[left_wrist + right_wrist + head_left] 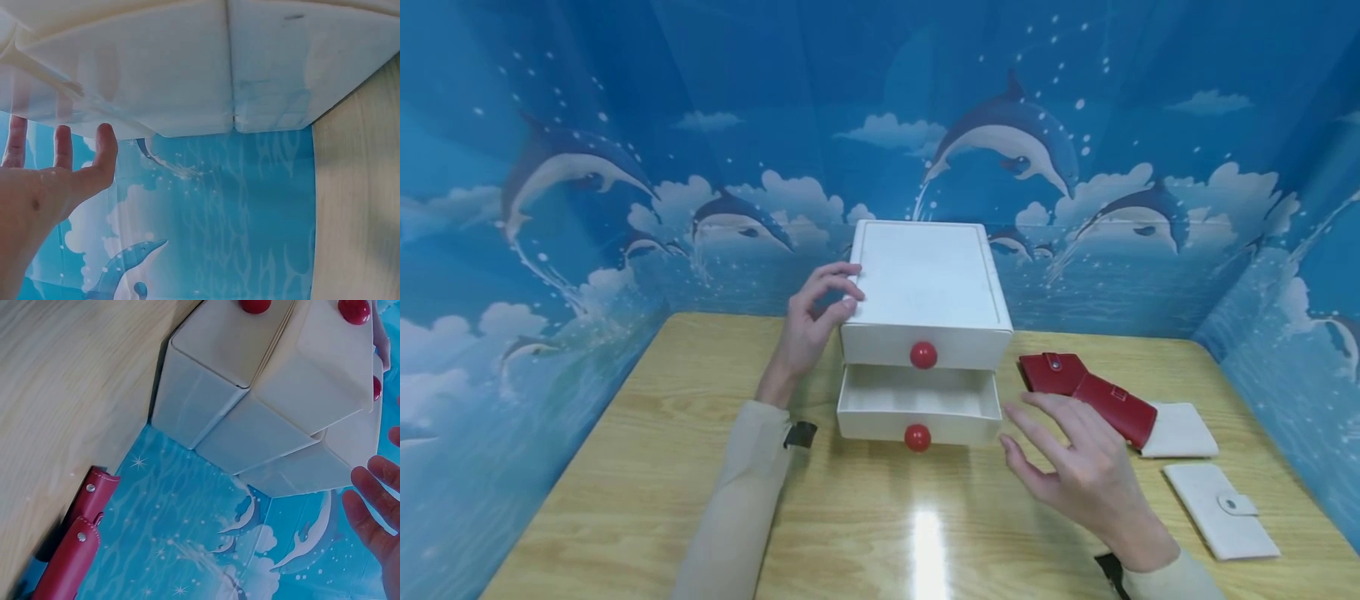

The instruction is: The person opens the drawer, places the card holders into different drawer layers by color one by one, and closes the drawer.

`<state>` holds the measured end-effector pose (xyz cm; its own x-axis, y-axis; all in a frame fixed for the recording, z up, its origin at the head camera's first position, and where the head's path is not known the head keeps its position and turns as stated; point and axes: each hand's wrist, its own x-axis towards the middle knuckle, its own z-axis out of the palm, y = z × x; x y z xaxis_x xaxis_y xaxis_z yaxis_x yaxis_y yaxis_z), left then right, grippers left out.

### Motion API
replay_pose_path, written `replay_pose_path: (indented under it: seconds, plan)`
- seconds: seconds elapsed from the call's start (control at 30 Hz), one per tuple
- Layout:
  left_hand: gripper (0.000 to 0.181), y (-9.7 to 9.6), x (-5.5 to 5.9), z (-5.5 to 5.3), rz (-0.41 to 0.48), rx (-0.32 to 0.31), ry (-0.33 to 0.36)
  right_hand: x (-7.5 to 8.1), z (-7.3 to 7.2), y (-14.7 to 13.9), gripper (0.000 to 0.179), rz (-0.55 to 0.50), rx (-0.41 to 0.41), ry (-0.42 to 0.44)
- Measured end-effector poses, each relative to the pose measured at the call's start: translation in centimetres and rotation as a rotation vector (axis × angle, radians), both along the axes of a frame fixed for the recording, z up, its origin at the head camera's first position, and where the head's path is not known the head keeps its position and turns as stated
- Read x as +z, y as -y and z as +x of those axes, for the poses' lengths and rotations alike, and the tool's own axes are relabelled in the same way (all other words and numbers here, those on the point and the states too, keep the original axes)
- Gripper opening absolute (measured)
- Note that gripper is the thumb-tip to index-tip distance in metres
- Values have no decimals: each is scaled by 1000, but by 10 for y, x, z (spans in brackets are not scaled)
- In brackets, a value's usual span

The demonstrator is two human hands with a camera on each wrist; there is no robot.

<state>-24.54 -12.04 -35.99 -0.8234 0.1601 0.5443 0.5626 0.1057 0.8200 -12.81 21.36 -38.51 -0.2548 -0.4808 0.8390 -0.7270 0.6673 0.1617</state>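
Note:
A white drawer cabinet point(928, 275) with red knobs stands on the table, its pulled-out drawer point(958, 392) showing a bare inside. In the right wrist view that drawer point(319, 362) juts between an upper and a lower one. My left hand point(808, 321) rests its fingertips along the cabinet's top left edge; the left wrist view has this hand point(53, 187) beside the side wall, fingers loosely bent. Just right of the pulled-out drawer's front, my right hand point(1082, 467) hovers with fingers spread and nothing in them. Part of this hand point(378, 500) also appears at the right wrist view's right edge.
Right of the cabinet lie two red wallets, one point(1052, 372) partly under the other point(1114, 408), which overlaps a white wallet point(1180, 431). Nearer the front is another white wallet point(1221, 511) with a snap strap. A dolphin-print curtain point(760, 125) surrounds the wooden table point(647, 467).

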Motion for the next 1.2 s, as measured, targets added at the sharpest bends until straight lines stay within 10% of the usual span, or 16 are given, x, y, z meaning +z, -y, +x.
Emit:
replay_pose_path:
  seconds: [0.37,1.2]
  plan:
    - [21,2,12,-2,-143,14,59,-4,-4,-17,46,-10,-75,41]
    - [21,0,10,-1,-107,15,92,-26,-16,-67,59,20,-266,279]
